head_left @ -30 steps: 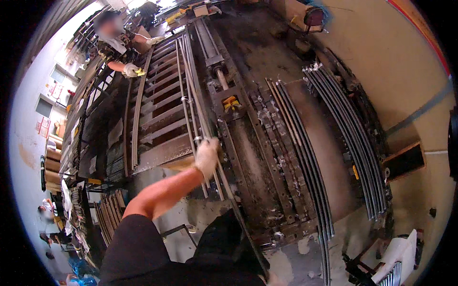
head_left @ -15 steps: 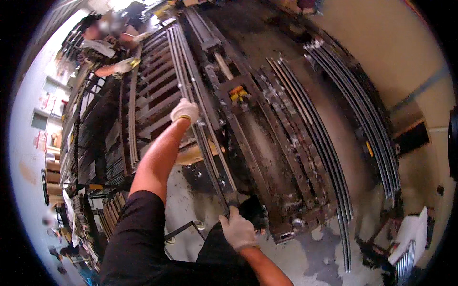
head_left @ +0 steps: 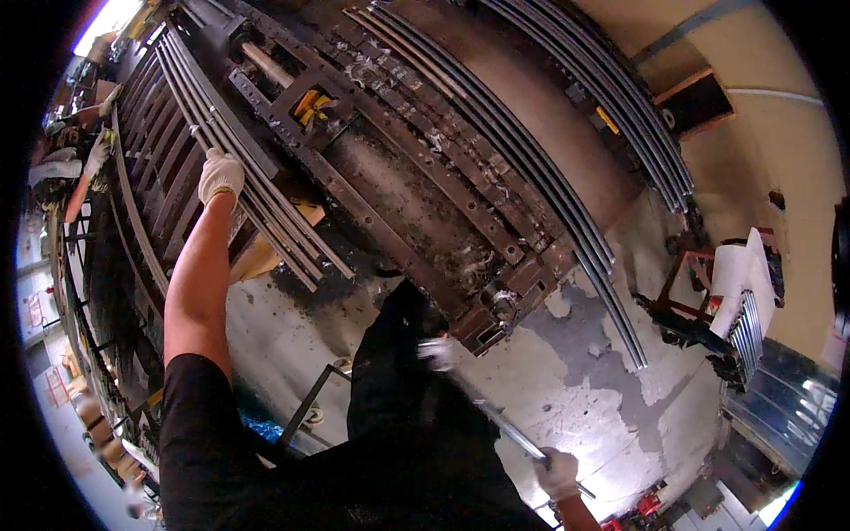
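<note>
My left hand [head_left: 221,175], in a white knit glove, is closed round one or more of the long metal bars [head_left: 189,81] lying side by side on a slatted rack. Their near ends stick out past the rack over the floor. Out at the lower right, my right hand [head_left: 558,475], also gloved, grips a shiny metal rod [head_left: 511,431]. That rod slants across the front of my dark clothing, and its far end is blurred.
A heavy brown steel frame [head_left: 381,208] runs beside the rack. Dark bars [head_left: 522,159] lie beyond it, overhanging the floor, with another bundle [head_left: 602,97] farther right. A co-worker's gloved hand [head_left: 99,152] is at the far left. A white sheet [head_left: 739,274] covers a stand at right.
My right hand has moved from the near bar ends out to the lower right, with a rod in it. The view has turned right; my left hand stays on the bars.
</note>
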The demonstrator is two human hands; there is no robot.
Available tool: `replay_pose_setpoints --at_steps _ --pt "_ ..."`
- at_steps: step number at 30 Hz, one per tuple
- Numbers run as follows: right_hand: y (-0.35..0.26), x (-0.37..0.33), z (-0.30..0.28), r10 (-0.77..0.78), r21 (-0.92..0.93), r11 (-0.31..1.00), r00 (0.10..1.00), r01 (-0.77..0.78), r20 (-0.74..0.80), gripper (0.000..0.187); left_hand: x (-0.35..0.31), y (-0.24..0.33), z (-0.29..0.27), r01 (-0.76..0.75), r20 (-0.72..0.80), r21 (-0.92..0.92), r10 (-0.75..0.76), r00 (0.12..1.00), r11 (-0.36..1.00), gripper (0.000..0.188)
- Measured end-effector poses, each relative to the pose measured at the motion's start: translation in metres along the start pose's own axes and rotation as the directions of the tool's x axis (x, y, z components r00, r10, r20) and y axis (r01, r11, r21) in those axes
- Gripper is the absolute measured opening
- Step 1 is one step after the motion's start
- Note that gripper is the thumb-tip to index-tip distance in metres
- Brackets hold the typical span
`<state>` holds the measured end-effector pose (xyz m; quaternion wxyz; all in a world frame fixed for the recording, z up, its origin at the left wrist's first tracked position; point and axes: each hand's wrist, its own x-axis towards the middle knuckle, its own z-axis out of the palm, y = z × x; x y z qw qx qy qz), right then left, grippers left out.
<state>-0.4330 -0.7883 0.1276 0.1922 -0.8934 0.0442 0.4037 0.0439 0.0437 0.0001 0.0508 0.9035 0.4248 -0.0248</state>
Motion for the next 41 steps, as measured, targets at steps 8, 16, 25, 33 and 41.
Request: replay_pose_setpoints --at_steps 8,16,25,33,41 --pt "-0.109 0.19 -0.205 -0.178 -0.091 0.984 0.777 0.155 -0.604 0.05 -0.077 0.02 -0.024 -0.301 -0.297 -0.279 0.217 0.93 0.912 0.049" --pt "-0.24 0.464 -0.314 -0.215 -0.182 0.974 0.803 0.135 -0.555 0.062 -0.292 0.019 -0.042 -0.316 -0.104 -0.704 0.348 0.932 0.636 0.036" --pt "-0.332 0.578 -0.317 -0.353 0.097 0.837 0.668 0.538 -0.655 0.054 -0.427 0.046 -0.058 -0.204 0.166 -0.768 0.496 0.852 0.607 0.035" --pt "-0.226 0.268 -0.174 0.091 0.676 0.616 0.816 0.404 -0.571 0.034 -0.509 0.067 -0.044 -0.051 0.227 -0.834 0.425 0.876 0.55 0.033" --pt "-0.146 0.256 -0.07 0.073 0.975 0.196 0.993 -0.106 0.093 0.054 -0.555 0.103 -0.049 -0.214 0.151 -0.845 0.602 0.784 0.491 0.034"
